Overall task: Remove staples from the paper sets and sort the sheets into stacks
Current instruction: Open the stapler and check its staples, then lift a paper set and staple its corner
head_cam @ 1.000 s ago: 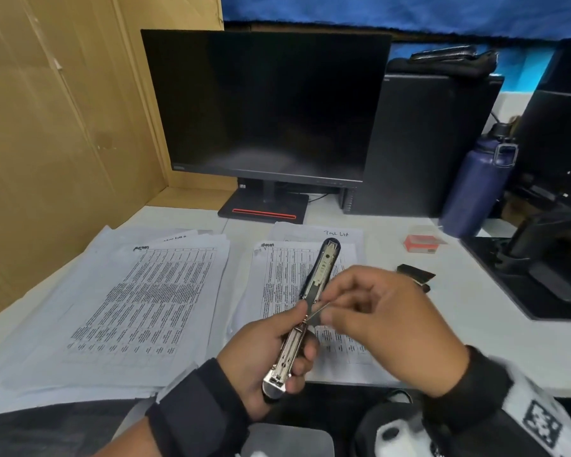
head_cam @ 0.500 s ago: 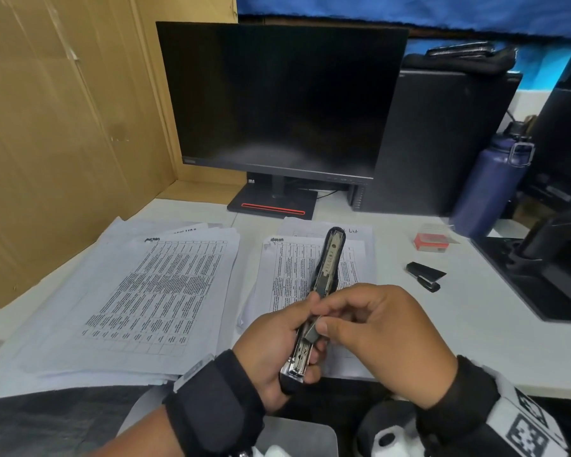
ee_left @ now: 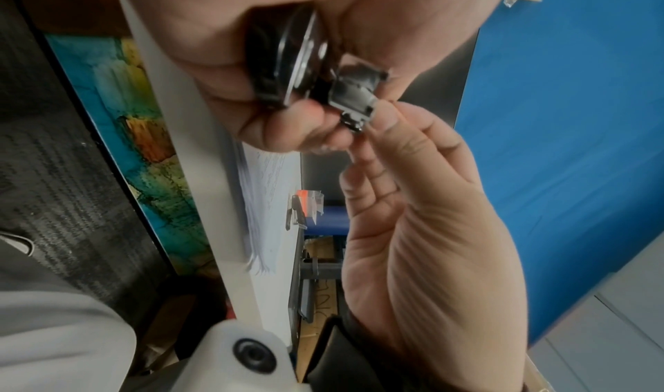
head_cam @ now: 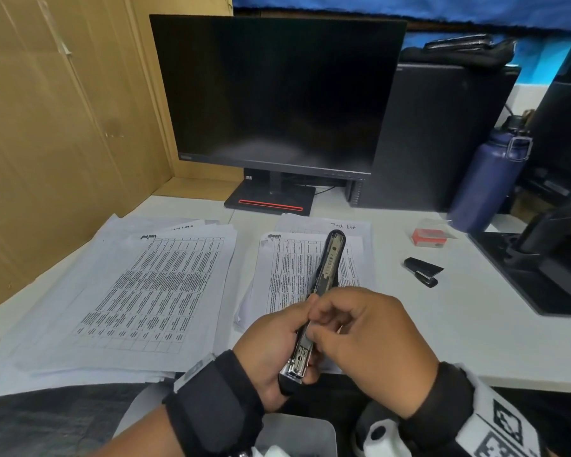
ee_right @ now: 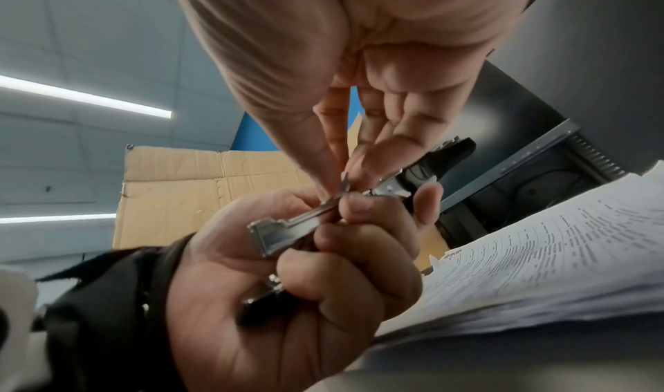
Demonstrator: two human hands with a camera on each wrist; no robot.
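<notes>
The desk (head_cam: 409, 324) fills the middle of the head view, with a dark monitor (head_cam: 277, 94) at upper centre. On it lie two paper stacks: a wide one (head_cam: 139, 291) at the left and a narrower one (head_cam: 297, 268) at centre, partly behind the hands. Paper like this is light and limp, so I judge the sheets will slide off one another easily and are best lifted by a corner or edge. At right of the frame stand a blue bottle (head_cam: 485, 183), a red staple box (head_cam: 431, 237) and a small black staple remover (head_cam: 422, 270).

Low at centre the left hand (head_cam: 274, 354) is wrapped around a stapler (head_cam: 327, 268) that is swung open, its black top pointing up the frame and its metal channel toward the wearer. The right hand (head_cam: 366, 341) pinches at the middle of that channel with thumb and fingertips. The stapler is stiff metal and plastic, probably heavy for its size; the body gives the firm hold, and the sprung channel could snap back.

The right wrist view shows what the head view hides: a thin metal piece between the right fingertips (ee_right: 355, 171) and the left fingers curled under the channel. The left wrist view shows the channel's open end (ee_left: 354, 91), seen end on.
</notes>
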